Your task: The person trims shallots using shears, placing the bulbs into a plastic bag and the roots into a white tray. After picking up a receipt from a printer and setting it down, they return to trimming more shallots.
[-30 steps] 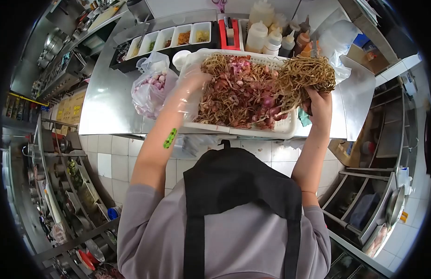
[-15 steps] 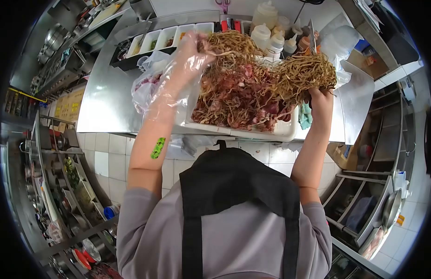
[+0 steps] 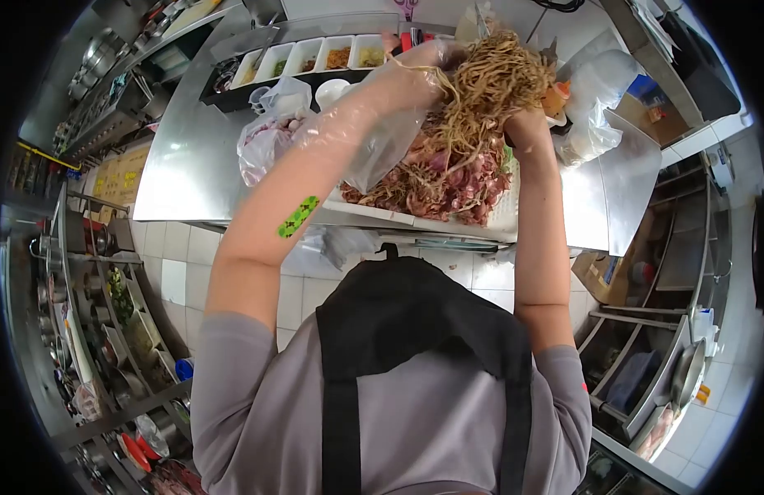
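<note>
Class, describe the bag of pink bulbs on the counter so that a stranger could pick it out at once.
Start at the steel counter. Left of the white basket and in front of the row of tubs sits the bag. Unlike the other clear bag, right of the basket, it holds pinkish bulbs.

Single head-worn fisheye view, steeply downward, close over counter, edges probably distorted

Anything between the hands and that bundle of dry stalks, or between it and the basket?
Only the loose plastic glove on the left hand separates it from the stalks; the right hand grips them bare. Stalks trail into the basket, nothing between.
</note>
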The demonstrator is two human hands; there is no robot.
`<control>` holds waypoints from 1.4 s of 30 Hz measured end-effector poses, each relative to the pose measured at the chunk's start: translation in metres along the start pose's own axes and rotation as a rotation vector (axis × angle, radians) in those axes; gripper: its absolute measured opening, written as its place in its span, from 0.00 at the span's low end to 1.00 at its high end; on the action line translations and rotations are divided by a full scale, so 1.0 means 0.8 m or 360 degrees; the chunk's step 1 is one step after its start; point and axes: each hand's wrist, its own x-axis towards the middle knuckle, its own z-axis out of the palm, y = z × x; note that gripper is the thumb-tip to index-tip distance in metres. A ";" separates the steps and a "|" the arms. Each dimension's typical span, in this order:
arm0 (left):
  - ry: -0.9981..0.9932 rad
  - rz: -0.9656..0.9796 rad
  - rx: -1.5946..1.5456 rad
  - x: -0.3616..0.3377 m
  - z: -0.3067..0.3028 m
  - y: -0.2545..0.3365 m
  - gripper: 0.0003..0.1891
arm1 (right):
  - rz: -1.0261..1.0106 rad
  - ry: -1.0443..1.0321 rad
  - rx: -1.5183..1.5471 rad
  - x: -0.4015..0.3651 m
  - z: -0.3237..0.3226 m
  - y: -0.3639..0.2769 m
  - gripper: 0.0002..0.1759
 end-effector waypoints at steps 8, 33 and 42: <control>-0.0540 0.0022 -0.1258 -0.014 -0.017 -0.093 0.31 | -0.0063 0.0281 -0.0003 -0.016 -0.009 -0.017 0.13; -0.0274 -0.0549 0.0576 -0.049 -0.047 0.003 0.16 | -0.0405 0.0285 0.0297 -0.049 -0.091 -0.046 0.19; -0.0236 -0.0480 0.0331 0.001 -0.040 0.049 0.21 | -0.0527 -0.0076 0.0256 -0.043 -0.071 -0.037 0.19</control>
